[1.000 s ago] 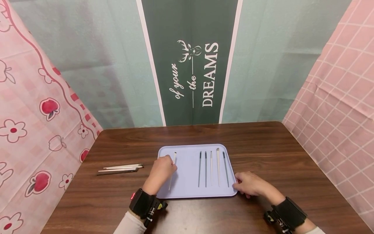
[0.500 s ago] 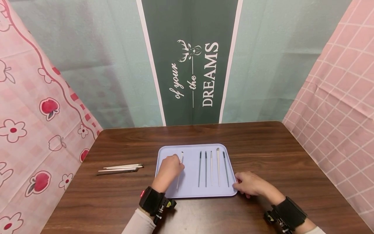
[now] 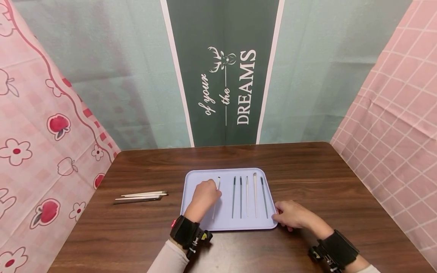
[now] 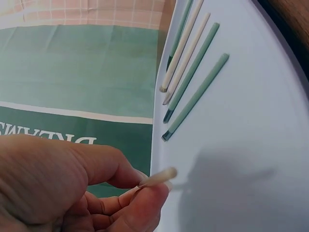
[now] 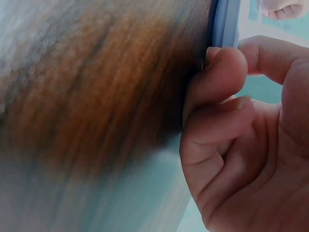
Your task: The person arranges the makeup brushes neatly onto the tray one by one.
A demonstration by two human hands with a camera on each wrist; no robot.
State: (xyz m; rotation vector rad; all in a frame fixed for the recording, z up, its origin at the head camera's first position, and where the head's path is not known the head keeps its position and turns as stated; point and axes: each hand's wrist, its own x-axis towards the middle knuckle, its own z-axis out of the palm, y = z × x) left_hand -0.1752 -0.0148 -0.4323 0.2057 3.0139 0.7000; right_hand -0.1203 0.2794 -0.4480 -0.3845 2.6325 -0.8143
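Note:
My left hand (image 3: 205, 195) pinches a thin white makeup brush (image 3: 219, 182) between thumb and fingers above the lavender tray (image 3: 225, 227). In the left wrist view the handle end of that brush (image 4: 161, 177) sticks out past the fingertips, its shadow falling on the tray. Several slim brushes lie side by side on the tray's right part: two blue-grey ones on the left, a white brush (image 3: 247, 197), a thicker cream brush (image 3: 255, 195), and a blue-grey brush (image 3: 264, 197) by the right rim. My right hand (image 3: 291, 214) grips the tray's near right corner, thumb and curled fingers at its edge.
Left of the tray, several more brushes (image 3: 141, 197), pale and dark, lie in a loose bundle on the brown wooden table (image 3: 150, 167). A green cloth with lettering (image 3: 225, 87) hangs behind, and pink patterned cloths hang at both sides.
My left hand has moved to the right over the tray, carrying the white brush toward the row. The right hand and the tray have stayed in place.

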